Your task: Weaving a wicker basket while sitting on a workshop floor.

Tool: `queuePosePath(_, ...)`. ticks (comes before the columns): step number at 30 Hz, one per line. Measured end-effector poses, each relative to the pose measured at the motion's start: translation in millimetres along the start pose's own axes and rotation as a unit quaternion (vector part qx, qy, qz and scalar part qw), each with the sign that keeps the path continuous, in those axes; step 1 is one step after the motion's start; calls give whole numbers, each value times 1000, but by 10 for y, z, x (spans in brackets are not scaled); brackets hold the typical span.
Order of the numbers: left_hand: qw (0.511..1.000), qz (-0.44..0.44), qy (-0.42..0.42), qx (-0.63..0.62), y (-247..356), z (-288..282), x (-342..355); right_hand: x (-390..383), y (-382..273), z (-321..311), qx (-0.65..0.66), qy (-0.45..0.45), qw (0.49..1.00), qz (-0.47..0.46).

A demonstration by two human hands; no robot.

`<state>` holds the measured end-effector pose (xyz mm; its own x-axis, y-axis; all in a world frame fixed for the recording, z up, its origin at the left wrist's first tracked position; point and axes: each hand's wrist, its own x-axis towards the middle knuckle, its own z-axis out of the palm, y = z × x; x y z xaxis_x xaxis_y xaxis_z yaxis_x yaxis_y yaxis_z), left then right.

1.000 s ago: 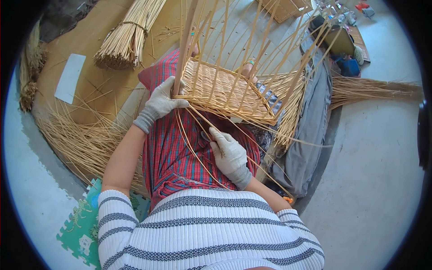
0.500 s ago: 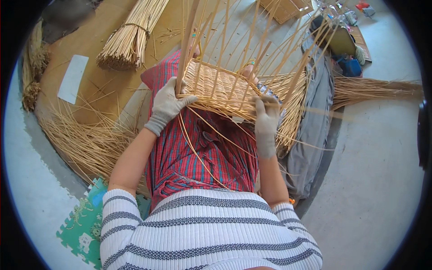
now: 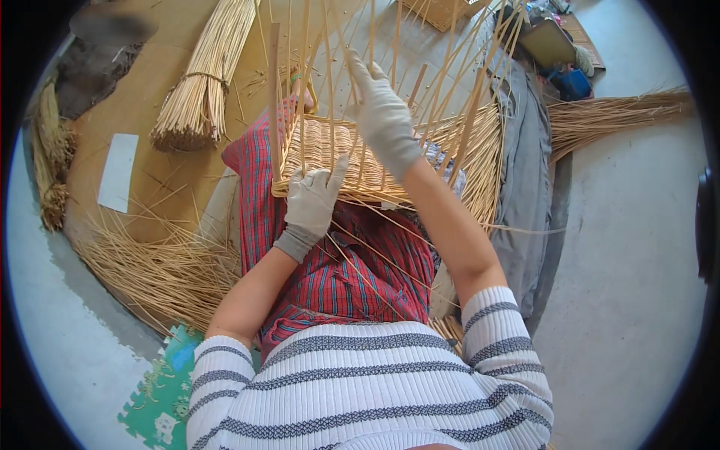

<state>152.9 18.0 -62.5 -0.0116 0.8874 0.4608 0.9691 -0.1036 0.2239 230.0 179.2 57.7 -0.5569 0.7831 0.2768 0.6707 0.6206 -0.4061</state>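
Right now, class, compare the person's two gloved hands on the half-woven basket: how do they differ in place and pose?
The left hand lies low, palm down on the basket's woven edge; the right hand is raised higher among the upright stakes. The left hand's fingers spread flat across the weave; the right hand's fingers point up along the stakes. Both wear pale gloves and touch the basket.

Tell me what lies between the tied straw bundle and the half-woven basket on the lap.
In the head view, between the tied straw bundle and the half-woven basket lies bare brown board with a few loose straws, then the red plaid cloth under the basket's edge.
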Motion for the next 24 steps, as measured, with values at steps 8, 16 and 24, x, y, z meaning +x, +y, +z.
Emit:
queuePosePath(8, 999, 11, -34, -8, -102, -97, -31, -555, -232, -70, 127, 147, 981, 23)
queuePosePath(16, 995, 41, -77, -50, -213, -199, 88, -2461, 65, -166, 175, 77, 963, 188)
queuePosePath(24, 992, 121, -25, -1, -275, -264, 143, -1536, 216, 414, -176, 86, 981, -10)
